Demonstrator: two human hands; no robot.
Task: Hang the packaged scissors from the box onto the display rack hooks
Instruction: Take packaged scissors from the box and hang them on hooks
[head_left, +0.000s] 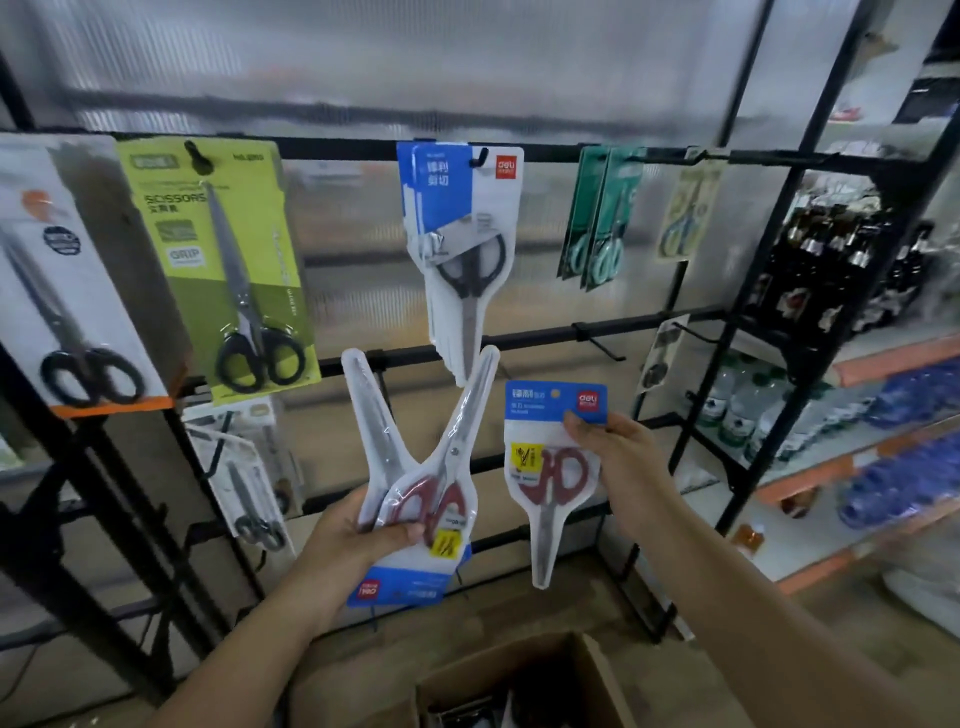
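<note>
My left hand (358, 535) grips two packs of red-handled scissors (426, 483) upside down, blades fanned upward, blue header cards at the bottom. My right hand (618, 452) pinches one more red-handled scissors pack (550, 467) upright by its blue header card, blade tip hanging down. Both are held in front of the black display rack. An empty hook (597, 340) juts from the middle bar just above the right-hand pack. The open cardboard box (587, 675) sits at the bottom of the view.
The top bar (343, 150) carries hung scissors packs: orange-white, green (228, 270), blue-white black-handled (467, 239), teal (602, 218) and a pale one. More packs hang lower left (249, 478). A shelf unit with bottles (841, 260) stands to the right.
</note>
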